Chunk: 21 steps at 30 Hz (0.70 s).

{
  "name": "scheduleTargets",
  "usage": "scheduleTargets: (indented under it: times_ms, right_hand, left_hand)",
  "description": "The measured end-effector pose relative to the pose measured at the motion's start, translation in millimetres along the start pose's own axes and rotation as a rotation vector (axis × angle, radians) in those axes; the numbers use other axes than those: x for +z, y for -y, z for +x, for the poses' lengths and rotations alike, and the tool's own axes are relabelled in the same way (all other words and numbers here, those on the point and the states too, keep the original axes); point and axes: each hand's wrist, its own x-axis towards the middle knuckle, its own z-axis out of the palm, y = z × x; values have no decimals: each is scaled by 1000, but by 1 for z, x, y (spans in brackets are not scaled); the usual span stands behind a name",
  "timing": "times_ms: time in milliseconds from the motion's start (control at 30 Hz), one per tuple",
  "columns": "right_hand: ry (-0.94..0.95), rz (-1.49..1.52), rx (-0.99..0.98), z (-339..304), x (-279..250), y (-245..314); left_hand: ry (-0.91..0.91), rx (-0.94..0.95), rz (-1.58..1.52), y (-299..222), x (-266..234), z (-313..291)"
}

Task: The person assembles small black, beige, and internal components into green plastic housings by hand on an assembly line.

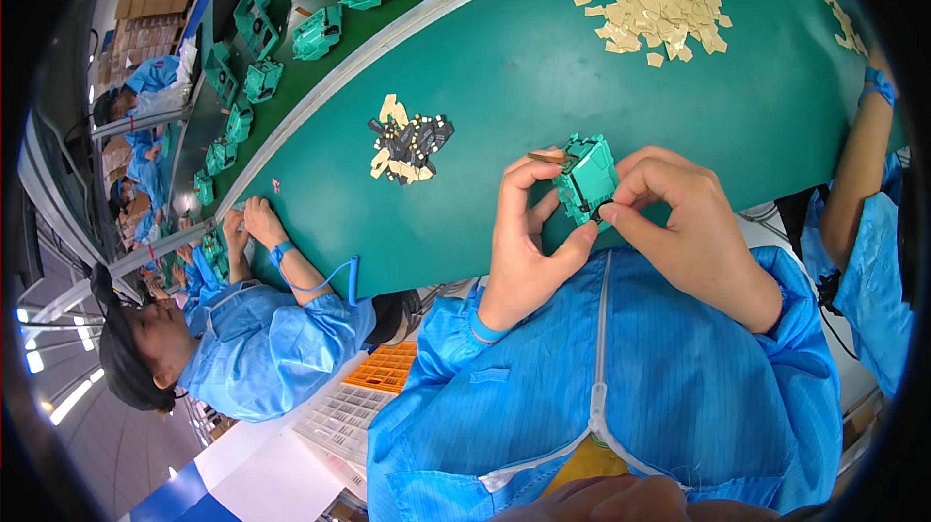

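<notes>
Just past the front edge of the green worktable, my left hand [519, 255] grips a teal-green plastic housing [589, 173] from its left side, thumb at the near end and fingers around it. A brown strip [549, 157] sticks out at the housing's upper left. My right hand [684, 212] pinches a small black part [602, 212] between thumb and index finger, against the near right corner of the housing. Whether the part is seated there I cannot tell. Left of my hands lies a small heap of black parts [402, 148] mixed with cream pieces.
A large pile of cream pieces [659, 13] sits at the far side of the table [504, 66]. Beyond a pale rail, green housings [318, 34] line a conveyor. A co-worker [262, 347] works on my left; another person's arm [863, 153] is at right. Crates [383, 367] stand below.
</notes>
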Motion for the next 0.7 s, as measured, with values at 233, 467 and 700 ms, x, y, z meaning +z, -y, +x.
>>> scheduleTargets:
  times_ms: [233,467,700]
  right_hand:
    - [-14,-48,-48,0,1,2]
    - [-3,-39,-34,0,2,3]
    - [5,-51,-49,0,1,5]
  left_hand:
    - [-23,39,50,1,4,0]
    - [-40,27,48,-1,5,-2]
    - [-56,31,43,-2,6,-4]
